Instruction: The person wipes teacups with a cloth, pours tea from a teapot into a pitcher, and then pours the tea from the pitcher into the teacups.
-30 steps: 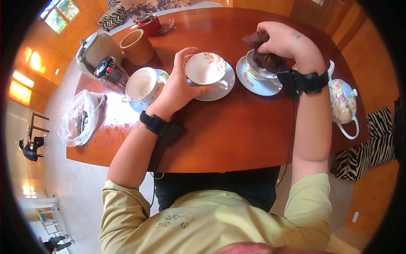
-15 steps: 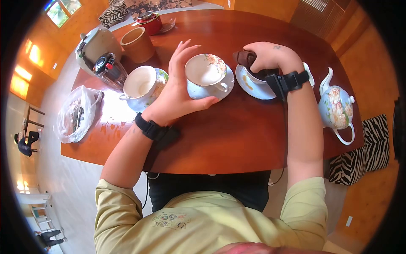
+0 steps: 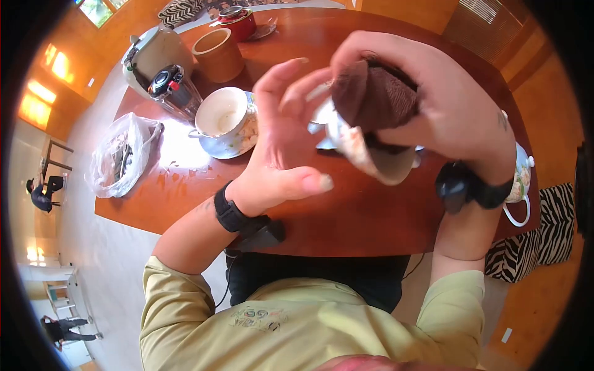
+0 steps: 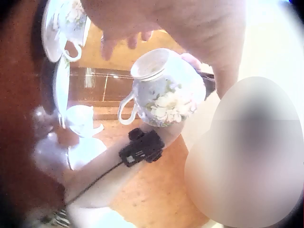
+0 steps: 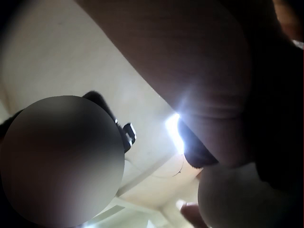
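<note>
My right hand (image 3: pixel 448 96) grips a brown cloth (image 3: pixel 374 102) and, with it, a floral teacup (image 3: pixel 354 147) raised off the table and tilted. In the left wrist view this teacup (image 4: pixel 173 95) lies on its side in the air, its foot ring toward the upper left and its handle hanging down. My left hand (image 3: pixel 277 145) is just left of it, fingers spread and thumb out, holding nothing. Behind the hands a second cup and saucer (image 3: pixel 322 114) are mostly covered. A bare saucer (image 4: pixel 61 90) shows in the left wrist view.
Left of my hands stands another cup (image 3: pixel 221 111) on its saucer. Beyond are a glass press (image 3: pixel 176 93), a pale kettle (image 3: pixel 154 55), a brown pot (image 3: pixel 218 55) and a red pot (image 3: pixel 238 25). A plastic bag (image 3: pixel 124 154) lies at the left edge, a teapot (image 3: pixel 521 173) at the right.
My right hand has lifted the right-hand teacup from its saucer with the cloth and brought it closer to me, tilting it. My left hand's fingers have spread toward it.
</note>
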A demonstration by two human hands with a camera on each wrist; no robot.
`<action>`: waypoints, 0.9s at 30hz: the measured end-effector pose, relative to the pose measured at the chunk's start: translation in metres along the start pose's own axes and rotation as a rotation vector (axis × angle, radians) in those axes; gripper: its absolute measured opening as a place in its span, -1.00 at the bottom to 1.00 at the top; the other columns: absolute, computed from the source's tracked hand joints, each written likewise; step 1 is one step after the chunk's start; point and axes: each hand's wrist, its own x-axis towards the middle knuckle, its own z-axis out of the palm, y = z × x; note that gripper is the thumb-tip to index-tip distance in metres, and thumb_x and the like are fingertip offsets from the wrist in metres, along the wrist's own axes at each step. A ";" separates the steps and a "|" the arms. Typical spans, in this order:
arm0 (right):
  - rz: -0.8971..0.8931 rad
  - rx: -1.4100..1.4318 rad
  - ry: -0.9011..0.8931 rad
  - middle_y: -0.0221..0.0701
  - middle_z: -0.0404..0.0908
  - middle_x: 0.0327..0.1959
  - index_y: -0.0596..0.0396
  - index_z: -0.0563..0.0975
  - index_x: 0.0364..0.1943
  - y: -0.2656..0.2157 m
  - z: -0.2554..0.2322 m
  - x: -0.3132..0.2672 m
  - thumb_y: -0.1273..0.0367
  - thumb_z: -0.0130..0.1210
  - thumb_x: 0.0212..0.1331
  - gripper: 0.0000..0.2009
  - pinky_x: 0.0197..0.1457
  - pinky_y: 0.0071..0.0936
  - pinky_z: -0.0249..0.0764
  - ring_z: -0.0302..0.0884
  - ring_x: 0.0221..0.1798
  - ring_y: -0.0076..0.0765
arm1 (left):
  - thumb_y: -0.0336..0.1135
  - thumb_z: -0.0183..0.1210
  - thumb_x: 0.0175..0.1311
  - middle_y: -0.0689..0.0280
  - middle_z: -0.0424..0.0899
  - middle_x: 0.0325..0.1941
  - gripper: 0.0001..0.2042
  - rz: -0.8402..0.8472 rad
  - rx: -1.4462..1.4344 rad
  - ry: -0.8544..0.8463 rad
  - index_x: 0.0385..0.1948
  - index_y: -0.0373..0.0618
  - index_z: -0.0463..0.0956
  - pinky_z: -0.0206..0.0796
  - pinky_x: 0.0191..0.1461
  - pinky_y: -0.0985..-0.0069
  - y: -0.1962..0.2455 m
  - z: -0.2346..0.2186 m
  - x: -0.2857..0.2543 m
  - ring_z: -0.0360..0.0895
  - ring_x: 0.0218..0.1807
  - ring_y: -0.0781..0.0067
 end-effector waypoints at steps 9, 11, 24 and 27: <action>-0.153 -0.403 0.551 -0.25 0.59 -0.17 0.14 0.50 0.05 -0.001 0.069 0.030 0.51 0.28 -0.03 -0.54 0.04 -0.38 0.53 0.61 -0.11 -0.11 | -0.15 0.40 0.18 0.16 0.35 0.38 -0.11 -0.197 -0.063 0.111 0.48 -0.02 -0.04 0.44 0.33 0.32 0.002 -0.043 -0.003 0.45 0.34 0.27; -0.057 -0.496 0.622 -0.25 0.60 -0.17 0.13 0.51 0.05 -0.001 0.080 0.032 0.49 0.29 -0.02 -0.55 0.01 -0.37 0.55 0.62 -0.13 -0.07 | -0.20 0.39 0.18 0.17 0.34 0.39 -0.11 -0.163 0.020 0.126 0.49 0.02 -0.04 0.41 0.35 0.32 0.005 -0.044 -0.003 0.42 0.37 0.28; 0.003 -0.095 0.010 -0.28 0.66 -0.27 0.19 0.59 -0.04 -0.005 0.031 0.016 0.52 0.29 -0.10 -0.59 -0.12 -0.42 0.52 0.58 -0.30 -0.22 | 0.00 0.48 0.04 0.19 0.43 0.31 -0.08 -0.099 0.322 -0.059 0.38 -0.18 0.13 0.26 0.46 0.30 0.001 -0.038 0.010 0.43 0.35 0.31; 0.018 -0.402 0.391 -0.16 0.67 -0.19 0.18 0.59 -0.03 -0.002 0.040 0.013 0.47 0.31 -0.11 -0.57 -0.02 -0.32 0.55 0.62 -0.18 0.04 | 0.09 0.42 0.10 0.18 0.38 0.39 -0.09 -0.221 -0.044 0.017 0.41 -0.12 0.10 0.33 0.45 0.20 -0.005 -0.037 0.013 0.44 0.38 0.22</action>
